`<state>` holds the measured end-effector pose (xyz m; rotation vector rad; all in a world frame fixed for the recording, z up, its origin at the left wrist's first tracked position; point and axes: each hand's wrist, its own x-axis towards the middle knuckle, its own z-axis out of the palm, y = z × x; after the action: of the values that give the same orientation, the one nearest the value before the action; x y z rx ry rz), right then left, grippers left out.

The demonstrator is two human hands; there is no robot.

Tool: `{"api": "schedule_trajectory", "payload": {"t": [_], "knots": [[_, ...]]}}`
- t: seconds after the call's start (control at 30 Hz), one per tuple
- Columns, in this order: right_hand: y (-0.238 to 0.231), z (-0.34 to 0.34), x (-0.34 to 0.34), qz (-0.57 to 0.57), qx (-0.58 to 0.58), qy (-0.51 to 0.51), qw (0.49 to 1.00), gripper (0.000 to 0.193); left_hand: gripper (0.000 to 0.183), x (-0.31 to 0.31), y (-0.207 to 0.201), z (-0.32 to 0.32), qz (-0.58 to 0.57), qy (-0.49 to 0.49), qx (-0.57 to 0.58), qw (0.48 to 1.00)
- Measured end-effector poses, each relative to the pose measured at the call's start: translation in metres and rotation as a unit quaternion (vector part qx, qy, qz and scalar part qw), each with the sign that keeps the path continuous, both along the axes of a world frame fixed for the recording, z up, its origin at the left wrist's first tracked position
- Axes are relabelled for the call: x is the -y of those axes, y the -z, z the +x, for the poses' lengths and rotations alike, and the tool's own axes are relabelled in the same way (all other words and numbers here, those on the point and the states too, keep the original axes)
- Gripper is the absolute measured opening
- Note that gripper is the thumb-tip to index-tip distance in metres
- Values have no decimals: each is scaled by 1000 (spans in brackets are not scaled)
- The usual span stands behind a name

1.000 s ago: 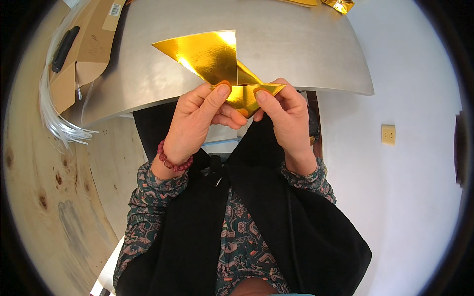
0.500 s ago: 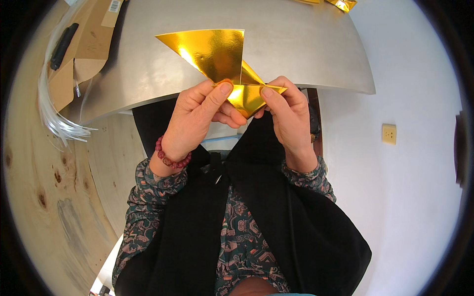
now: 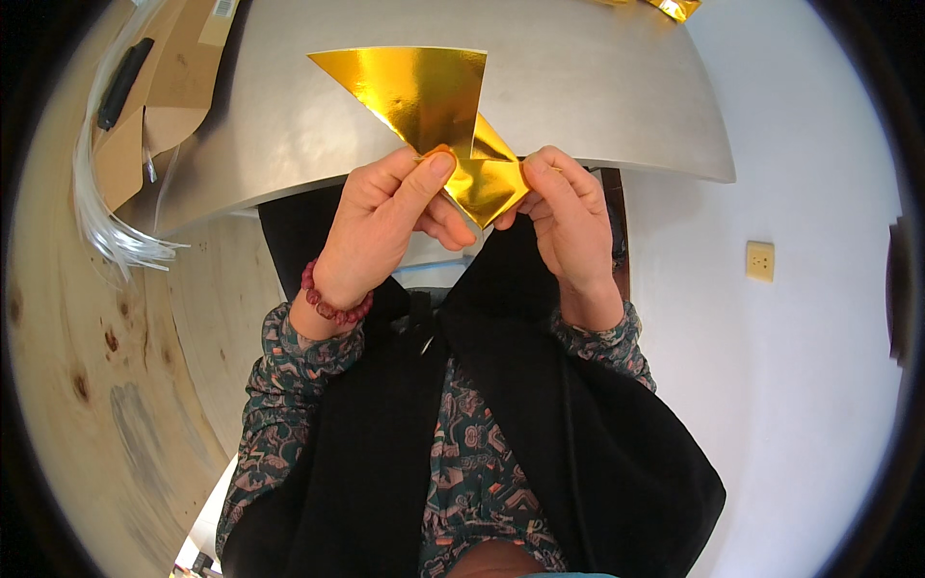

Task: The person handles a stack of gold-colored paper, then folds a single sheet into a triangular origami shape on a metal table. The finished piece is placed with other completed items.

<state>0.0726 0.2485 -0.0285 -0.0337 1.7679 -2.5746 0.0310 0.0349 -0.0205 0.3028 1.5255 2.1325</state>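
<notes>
Both hands hold one folded piece of shiny gold foil paper (image 3: pixel 424 91) near the table's front edge. Its wide flap, with a thin white edge, fans out up and to the left. A smaller folded part lies between my thumbs and comes to a point at the bottom. My left hand (image 3: pixel 385 207) pinches the left side of the fold, thumb on top and other fingers curled beneath. At the right corner of the fold, my right hand (image 3: pixel 568 207) pinches with the thumb against the fingers. The fingers behind the foil are partly hidden.
A grey metal table (image 3: pixel 617 116) curves across the top. At its left end lie an open cardboard box (image 3: pixel 183 87), a black rod-like thing (image 3: pixel 125 85) and a bundle of clear plastic strips (image 3: pixel 92 207). More gold foil (image 3: pixel 674 8) shows at the far right edge.
The foil has shifted slightly up and right. Its small right tip, which stuck out past my right thumb, is now mostly covered by that thumb and fingers.
</notes>
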Motion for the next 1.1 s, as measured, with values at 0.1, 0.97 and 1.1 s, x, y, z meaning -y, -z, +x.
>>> {"api": "schedule_trajectory", "payload": {"t": [0.1, 0.97, 1.1], "knots": [[0, -2, -2, -3, 3, -5, 1000, 30, 33, -3, -1, 2, 0, -13, 5, 1000], [19, 4, -3, 85, 14, -71, 994, 24, 35, -14, 9, -1, -36, -78, -22, 996], [21, 7, -5, 145, -15, -67, 987, 23, 33, -11, 14, 0, -15, -56, 21, 998]]}}
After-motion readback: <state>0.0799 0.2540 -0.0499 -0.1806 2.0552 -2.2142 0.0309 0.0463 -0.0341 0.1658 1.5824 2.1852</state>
